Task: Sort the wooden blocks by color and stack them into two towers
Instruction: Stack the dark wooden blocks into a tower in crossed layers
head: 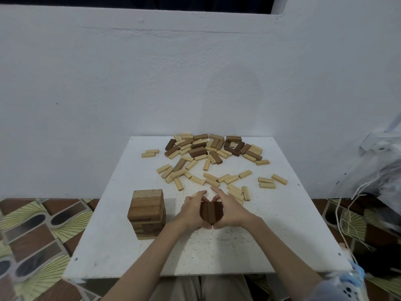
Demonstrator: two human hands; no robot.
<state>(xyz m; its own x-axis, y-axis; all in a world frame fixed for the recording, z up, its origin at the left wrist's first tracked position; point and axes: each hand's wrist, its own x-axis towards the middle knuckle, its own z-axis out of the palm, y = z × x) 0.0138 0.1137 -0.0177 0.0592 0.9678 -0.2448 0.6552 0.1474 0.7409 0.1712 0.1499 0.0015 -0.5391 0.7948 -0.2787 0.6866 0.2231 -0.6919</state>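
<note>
— What's in hand just now?

— Three dark blocks, squared side by side as one row. The left hand and the right hand cup them from either side, fingers curled round the ends, near the front middle of the white table.

— And the towers?

— One dark tower stands just left of the hands, several layers high (its top block looks paler than the rest). I'd judge this row is meant for it. No light tower exists yet.

— So what's left?

— Most of it. The mixed pile at the far edge holds plenty of dark pieces among light ones, and loose light blocks lie scattered between pile and hands.
</note>
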